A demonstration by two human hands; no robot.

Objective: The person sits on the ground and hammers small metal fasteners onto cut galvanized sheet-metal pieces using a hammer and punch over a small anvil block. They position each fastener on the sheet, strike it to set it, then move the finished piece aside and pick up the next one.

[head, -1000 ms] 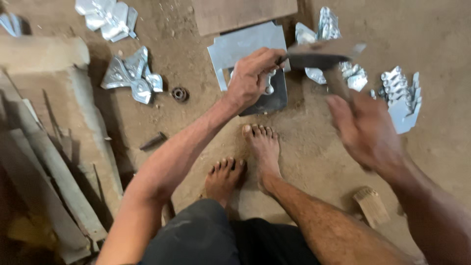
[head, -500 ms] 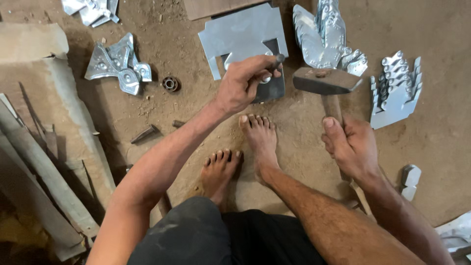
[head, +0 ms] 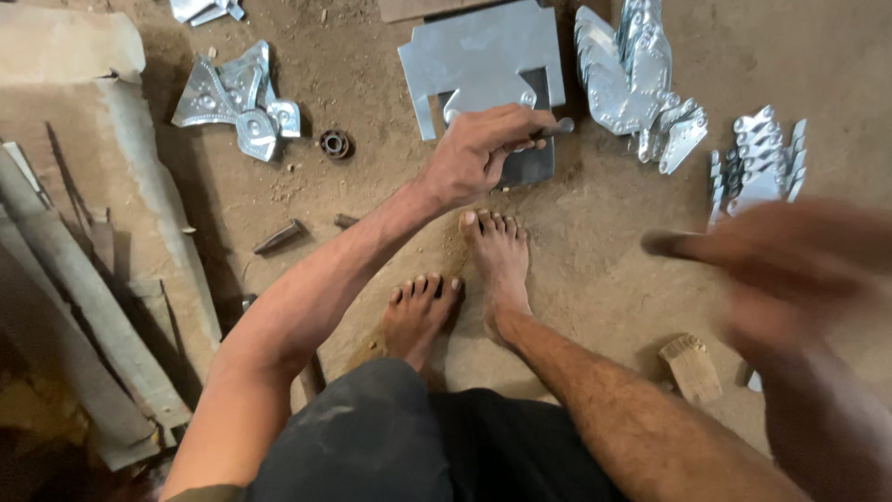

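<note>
Far on the dirt floor (head: pixel 604 242), past the bare feet, the left hand (head: pixel 478 149) pinches a dark punch (head: pixel 550 130) on a grey notched metal sheet (head: pixel 483 56), seemingly to steady it for a blow. Nearer right, the blurred right hand (head: pixel 790 270) grips a hammer handle (head: pixel 678 244); its head is out of view.

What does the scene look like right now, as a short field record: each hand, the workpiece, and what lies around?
left hand: closed on a thin dark punch, tip on the metal
right hand: motion-blurred, grip on a blurred dark tool; cannot tell its kind
workpiece: notched sheet-metal plate on the dirt floor
around: stacks of stamped metal pieces, small wooden block
</note>
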